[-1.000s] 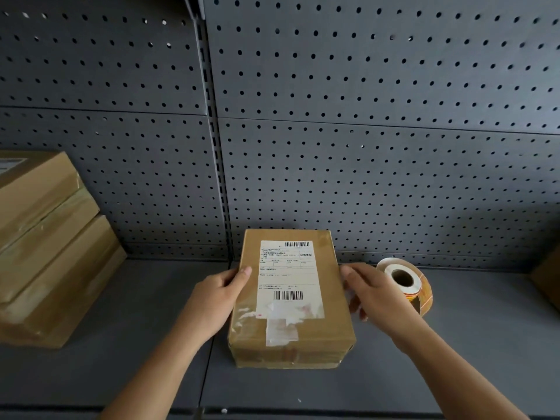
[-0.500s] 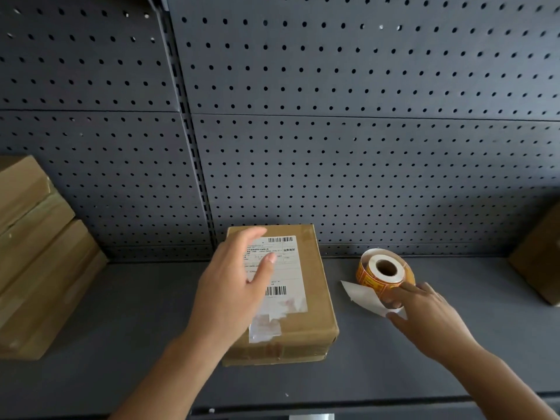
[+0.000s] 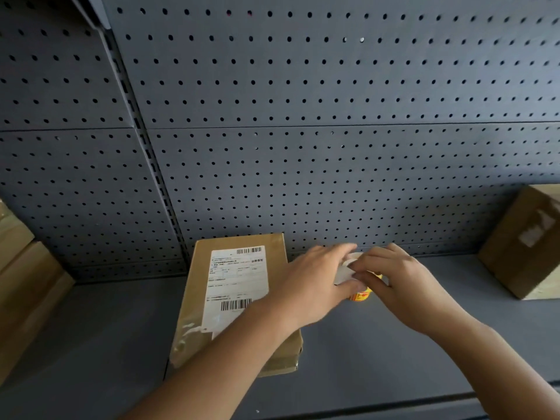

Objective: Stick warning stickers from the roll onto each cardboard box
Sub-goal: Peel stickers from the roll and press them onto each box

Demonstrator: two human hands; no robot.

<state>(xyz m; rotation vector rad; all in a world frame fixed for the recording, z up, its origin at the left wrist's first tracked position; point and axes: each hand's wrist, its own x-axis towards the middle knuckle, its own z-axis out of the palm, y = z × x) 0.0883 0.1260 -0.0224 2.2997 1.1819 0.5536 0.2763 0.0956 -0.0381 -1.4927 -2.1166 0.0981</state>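
The left hand (image 3: 315,283) and right hand (image 3: 403,287) curl their fingers around the sticker roll (image 3: 360,296), at 3 o'clock from the box (image 3: 242,334). The box's white label (image 3: 238,283) shows barcodes, but its words are too tiny to read.

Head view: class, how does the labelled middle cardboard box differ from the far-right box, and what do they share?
The middle box lies flat and slim; the right box is bulkier and taller. The middle box carries a large white barcode label on top; the right box shows only a blurred pale patch. Both are brown cardboard on the grey shelf.
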